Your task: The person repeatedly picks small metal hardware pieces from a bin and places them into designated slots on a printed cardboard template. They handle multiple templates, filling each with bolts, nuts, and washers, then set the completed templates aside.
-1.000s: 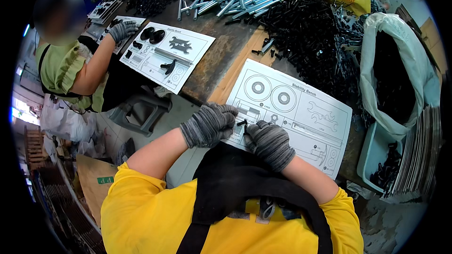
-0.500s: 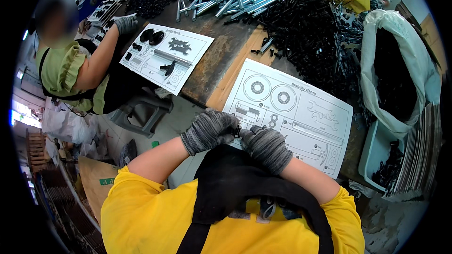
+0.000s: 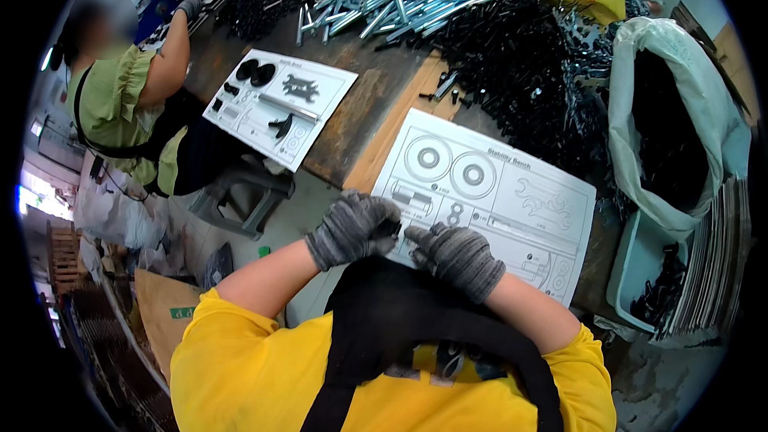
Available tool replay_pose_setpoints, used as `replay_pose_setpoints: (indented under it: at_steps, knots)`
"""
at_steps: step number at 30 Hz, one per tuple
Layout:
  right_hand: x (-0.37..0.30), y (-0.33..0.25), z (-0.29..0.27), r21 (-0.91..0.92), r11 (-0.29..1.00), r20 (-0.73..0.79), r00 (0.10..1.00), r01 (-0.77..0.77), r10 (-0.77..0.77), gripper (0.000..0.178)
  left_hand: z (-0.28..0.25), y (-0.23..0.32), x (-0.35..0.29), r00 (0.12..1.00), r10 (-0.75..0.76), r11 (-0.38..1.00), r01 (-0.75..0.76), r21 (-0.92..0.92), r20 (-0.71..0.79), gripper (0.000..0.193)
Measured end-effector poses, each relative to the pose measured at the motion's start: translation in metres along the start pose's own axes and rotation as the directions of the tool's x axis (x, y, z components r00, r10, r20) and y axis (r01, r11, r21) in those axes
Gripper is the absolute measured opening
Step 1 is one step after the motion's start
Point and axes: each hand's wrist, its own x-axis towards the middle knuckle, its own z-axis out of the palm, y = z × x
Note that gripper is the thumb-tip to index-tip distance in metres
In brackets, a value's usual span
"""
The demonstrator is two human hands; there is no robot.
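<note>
Both hands wear grey knit gloves and meet over the near left edge of a printed parts card (image 3: 512, 216). My left hand (image 3: 350, 230) is closed on a small black part (image 3: 390, 228) whose exact kind is hard to see. Just to the right, my right hand (image 3: 462, 256) has its fingers curled and its fingertips pointing at that part, with a narrow gap between the hands. Whatever its fingers hold, if anything, is hidden. The card shows outline drawings of round discs, wrenches, a tube and small fittings.
A second card (image 3: 328, 90) with black discs, wrenches and a metal tube lies to the left, near a co-worker (image 3: 120, 96). Behind are piles of silvery tubes (image 3: 384, 0) and black bolts (image 3: 512, 56). At right stand a white sack (image 3: 632, 104) and a pale bin (image 3: 620, 272).
My hands have moved slightly apart, the black part staying in the left one. The co-worker's gloved hand has moved away from the left card toward the far end of the table.
</note>
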Motion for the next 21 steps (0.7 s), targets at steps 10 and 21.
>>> replay_pose_setpoints:
  at_steps: [10, 21]
  knots:
    - [-0.018, 0.108, -0.052, 0.228, 0.974, -0.279, 0.958, 0.001, 0.064, 0.024, -0.04, -0.022, 0.075, 0.981, -0.02, 0.993, 0.041, 0.108, -0.195, 0.033]
    - [0.101, 0.174, -0.088, -0.319, 0.898, -0.541, 0.836, -0.303, 0.09, 0.028, -0.008, -0.079, 0.257, 0.928, -0.354, 0.879, 0.371, 0.299, -0.113, 0.04]
